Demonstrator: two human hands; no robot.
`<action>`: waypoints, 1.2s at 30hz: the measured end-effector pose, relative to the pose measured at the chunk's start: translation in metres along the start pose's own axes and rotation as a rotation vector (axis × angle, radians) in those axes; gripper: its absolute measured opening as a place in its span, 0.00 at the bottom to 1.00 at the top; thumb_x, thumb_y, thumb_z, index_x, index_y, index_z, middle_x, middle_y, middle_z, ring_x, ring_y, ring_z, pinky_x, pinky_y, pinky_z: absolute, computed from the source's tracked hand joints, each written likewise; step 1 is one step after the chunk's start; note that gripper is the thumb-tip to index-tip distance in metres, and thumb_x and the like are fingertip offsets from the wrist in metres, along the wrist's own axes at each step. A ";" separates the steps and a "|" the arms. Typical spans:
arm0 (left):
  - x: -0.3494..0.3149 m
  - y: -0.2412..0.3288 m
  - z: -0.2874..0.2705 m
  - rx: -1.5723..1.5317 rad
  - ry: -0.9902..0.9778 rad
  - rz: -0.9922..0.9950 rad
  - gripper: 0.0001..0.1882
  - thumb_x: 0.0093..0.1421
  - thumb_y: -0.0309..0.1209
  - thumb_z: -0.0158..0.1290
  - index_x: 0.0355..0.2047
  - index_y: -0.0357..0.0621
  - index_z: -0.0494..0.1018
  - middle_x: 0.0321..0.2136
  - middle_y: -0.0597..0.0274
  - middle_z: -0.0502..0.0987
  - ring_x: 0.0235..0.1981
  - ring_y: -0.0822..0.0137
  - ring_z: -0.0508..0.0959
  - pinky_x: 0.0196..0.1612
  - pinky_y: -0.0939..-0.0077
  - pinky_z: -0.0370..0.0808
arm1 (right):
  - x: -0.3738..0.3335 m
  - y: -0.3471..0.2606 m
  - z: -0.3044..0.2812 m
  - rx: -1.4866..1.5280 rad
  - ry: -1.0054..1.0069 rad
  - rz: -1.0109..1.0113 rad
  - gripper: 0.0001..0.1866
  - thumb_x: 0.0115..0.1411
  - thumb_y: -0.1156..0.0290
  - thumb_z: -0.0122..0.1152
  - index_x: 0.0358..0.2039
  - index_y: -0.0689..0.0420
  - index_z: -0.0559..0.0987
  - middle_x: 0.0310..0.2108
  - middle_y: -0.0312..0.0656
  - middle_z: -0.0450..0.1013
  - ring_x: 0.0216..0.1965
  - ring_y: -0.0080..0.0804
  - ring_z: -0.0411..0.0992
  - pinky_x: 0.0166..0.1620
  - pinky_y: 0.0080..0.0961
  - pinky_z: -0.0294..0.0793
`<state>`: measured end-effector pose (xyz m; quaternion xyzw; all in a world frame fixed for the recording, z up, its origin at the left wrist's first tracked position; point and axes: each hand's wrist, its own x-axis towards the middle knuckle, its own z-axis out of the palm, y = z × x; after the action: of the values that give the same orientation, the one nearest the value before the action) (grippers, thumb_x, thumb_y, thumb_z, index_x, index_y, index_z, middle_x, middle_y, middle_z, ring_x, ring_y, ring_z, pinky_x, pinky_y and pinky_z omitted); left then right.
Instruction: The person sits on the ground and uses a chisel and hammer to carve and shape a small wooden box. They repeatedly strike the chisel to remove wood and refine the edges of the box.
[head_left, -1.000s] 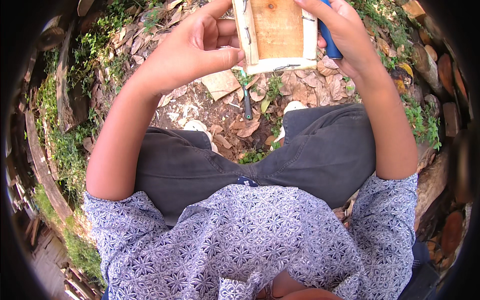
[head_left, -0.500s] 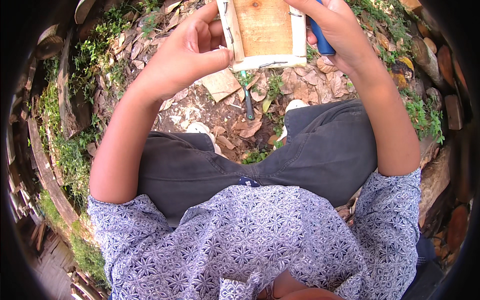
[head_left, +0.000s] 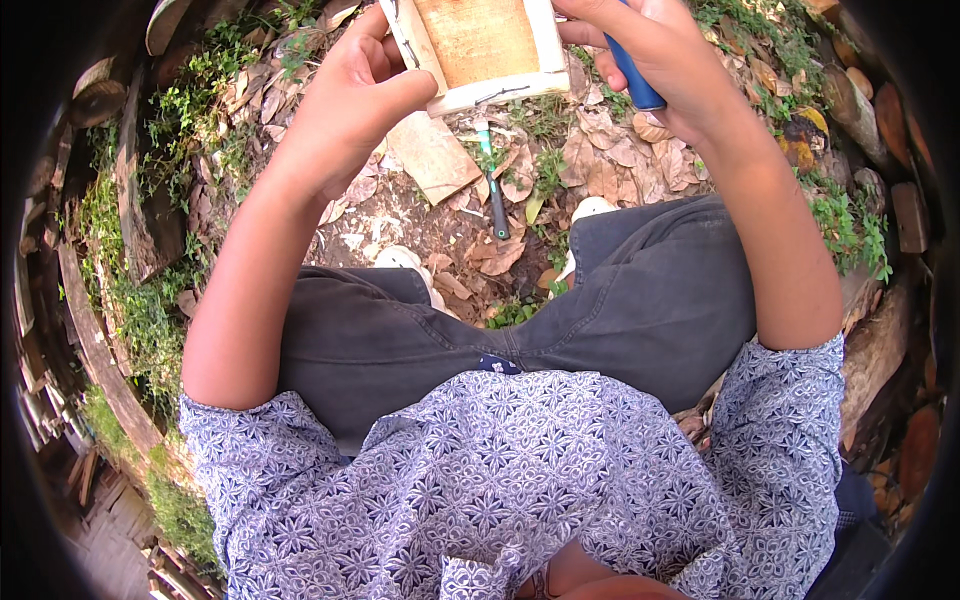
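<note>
At the top middle, my left hand (head_left: 352, 125) grips a shallow wooden tray (head_left: 495, 93) by its left side, thumb on the near corner. Pale strips form its raised rim, with bent nails lying against them, around a light-brown base. Its far end is cut off by the upper edge. My right hand (head_left: 665, 60) is closed around a blue cylindrical handle (head_left: 637, 80), whose upper end is out of view. A finger of that hand reaches to the tray's right side.
On the leaf-covered soil below the tray lie a flat piece of wood (head_left: 432, 160) and a tool with a green and black handle (head_left: 497, 200). Logs (head_left: 100, 95) and planks line the left; more logs (head_left: 868, 355) lie at right. My bent legs (head_left: 640, 290) are nearer.
The tray has shifted left and slightly up, tilting a little, with my left hand. My right hand has moved slightly left with the blue handle. More of the ground tool shows.
</note>
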<state>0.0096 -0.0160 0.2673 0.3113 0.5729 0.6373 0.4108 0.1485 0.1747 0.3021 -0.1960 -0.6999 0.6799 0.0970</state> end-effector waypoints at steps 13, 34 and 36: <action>0.004 -0.025 -0.019 0.203 0.051 0.051 0.29 0.66 0.28 0.58 0.64 0.35 0.61 0.53 0.53 0.78 0.54 0.66 0.79 0.57 0.66 0.76 | 0.002 0.002 0.006 -0.277 -0.008 0.024 0.18 0.61 0.68 0.68 0.47 0.61 0.74 0.41 0.42 0.77 0.34 0.23 0.76 0.27 0.19 0.75; 0.023 -0.010 -0.051 0.095 0.337 0.134 0.29 0.77 0.50 0.31 0.67 0.41 0.56 0.57 0.51 0.72 0.54 0.61 0.80 0.54 0.63 0.81 | -0.013 0.011 -0.001 -0.513 -0.222 -0.199 0.29 0.61 0.77 0.53 0.65 0.52 0.73 0.38 0.34 0.71 0.35 0.20 0.67 0.40 0.21 0.69; 0.024 -0.007 -0.046 0.093 0.339 0.145 0.29 0.77 0.50 0.31 0.66 0.41 0.56 0.57 0.51 0.72 0.54 0.60 0.80 0.54 0.63 0.81 | -0.015 0.010 0.001 -0.521 -0.212 -0.219 0.32 0.59 0.80 0.51 0.65 0.49 0.73 0.39 0.34 0.70 0.36 0.19 0.67 0.41 0.21 0.70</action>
<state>-0.0408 -0.0169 0.2519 0.2589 0.6387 0.6813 0.2466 0.1627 0.1675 0.2943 -0.0654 -0.8741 0.4795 0.0426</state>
